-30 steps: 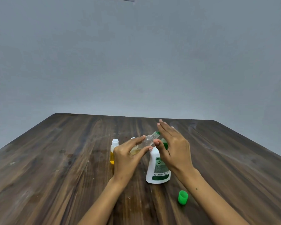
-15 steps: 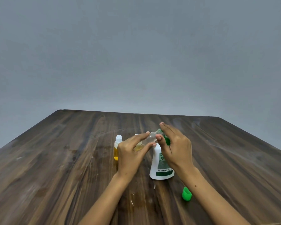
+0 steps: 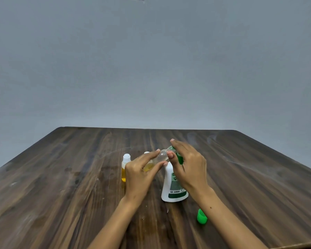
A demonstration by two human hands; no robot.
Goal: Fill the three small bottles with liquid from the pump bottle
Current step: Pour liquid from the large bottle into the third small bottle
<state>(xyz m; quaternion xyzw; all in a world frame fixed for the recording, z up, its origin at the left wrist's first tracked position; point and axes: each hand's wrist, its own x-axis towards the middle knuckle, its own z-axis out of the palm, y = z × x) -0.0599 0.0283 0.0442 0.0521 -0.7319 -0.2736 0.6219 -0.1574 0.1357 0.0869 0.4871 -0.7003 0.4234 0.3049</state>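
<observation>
Small bottle (image 3: pixel 159 157) gripped tilted in left hand (image 3: pixel 140 174) at pump bottle (image 3: pixel 174 187) spout — pump head pressed by right hand (image 3: pixel 188 166), fingers straight.

Both forearms are bare, no sleeves, no watch or rings visible. Left hand (image 3: pixel 138 174) and right hand (image 3: pixel 189 167) have short nails w/o polish. Small dark mole on right forearm (image 3: pixel 223 214).
</observation>
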